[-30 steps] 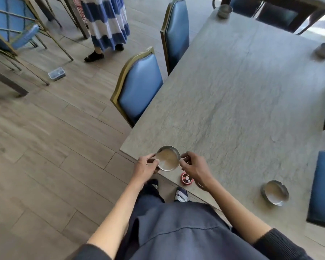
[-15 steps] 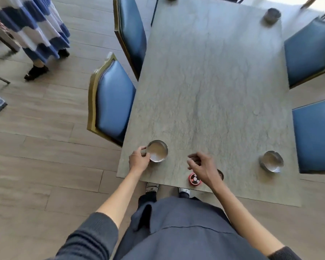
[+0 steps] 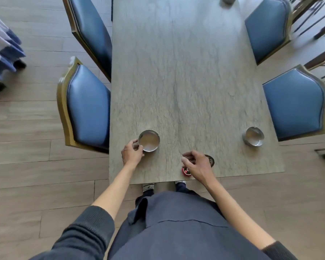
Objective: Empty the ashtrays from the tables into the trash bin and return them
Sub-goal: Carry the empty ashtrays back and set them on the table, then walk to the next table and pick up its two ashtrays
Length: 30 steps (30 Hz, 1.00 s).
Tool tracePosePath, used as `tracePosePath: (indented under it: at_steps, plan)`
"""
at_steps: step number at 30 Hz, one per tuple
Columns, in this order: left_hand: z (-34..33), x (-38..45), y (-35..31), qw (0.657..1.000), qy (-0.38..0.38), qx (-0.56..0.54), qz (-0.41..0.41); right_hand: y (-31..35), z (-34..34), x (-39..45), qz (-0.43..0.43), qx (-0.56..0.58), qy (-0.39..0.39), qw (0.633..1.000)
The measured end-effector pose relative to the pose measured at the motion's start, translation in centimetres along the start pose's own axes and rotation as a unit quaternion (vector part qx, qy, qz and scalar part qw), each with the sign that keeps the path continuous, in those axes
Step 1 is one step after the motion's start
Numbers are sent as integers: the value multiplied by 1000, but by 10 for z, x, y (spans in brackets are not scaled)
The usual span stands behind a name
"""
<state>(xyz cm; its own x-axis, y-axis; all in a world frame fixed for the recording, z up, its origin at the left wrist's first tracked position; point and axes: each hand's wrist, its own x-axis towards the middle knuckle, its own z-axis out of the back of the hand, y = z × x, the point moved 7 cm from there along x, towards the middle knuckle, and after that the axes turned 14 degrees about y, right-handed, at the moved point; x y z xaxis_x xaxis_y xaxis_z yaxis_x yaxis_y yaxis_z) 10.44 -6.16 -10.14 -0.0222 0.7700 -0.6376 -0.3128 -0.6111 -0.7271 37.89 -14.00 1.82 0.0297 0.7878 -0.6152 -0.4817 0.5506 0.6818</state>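
Grey stone-patterned table [image 3: 186, 72], running from the top edge of the frame down to lower centre, seen from above. Item one: round metal ashtray [image 3: 149, 140], standing upright on the tabletop at centre-left of the frame, near the table's left edge; its inside looks bare and shiny. The left hand [image 3: 131, 153] sits just below and left of it, fingers curled against the rim and near wall — a light grip on the ashtray's side. Item two: second metal ashtray [image 3: 253, 136], at centre-right of the frame near the table's right edge, upright, well apart from both hands. Item three: third small metal vessel [image 3: 228, 0], cut off at the top edge of the frame, too little shown to describe. The right hand [image 3: 196, 164] hovers low over the near edge of the table at lower centre, fingers loosely curled with thumb and forefinger tips close together; whether anything is pinched between them cannot be told. Beneath it, partly covered: a small red round device [image 3: 185, 171] and a dark round disc [image 3: 210, 160] on the tabletop. Four blue padded chairs with gilt frames — two at the left side [image 3: 86, 106], two at the right [image 3: 296, 102]. Wood-plank floor [image 3: 26, 166]. Blue-and-white striped fabric [image 3: 2, 47] at the left edge.
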Motion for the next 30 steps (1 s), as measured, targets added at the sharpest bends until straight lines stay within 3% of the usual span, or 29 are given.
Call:
tracePosePath:
  at_steps: [25, 30]
  plan:
    - [-10, 5, -14, 1000, 22, 15, -8, -22, 9, -7, -15, 9, -25, 1000]
    - [-9, -5, -3, 999, 31, 10, 25, -30, 5, -10, -26, 1, -26, 999]
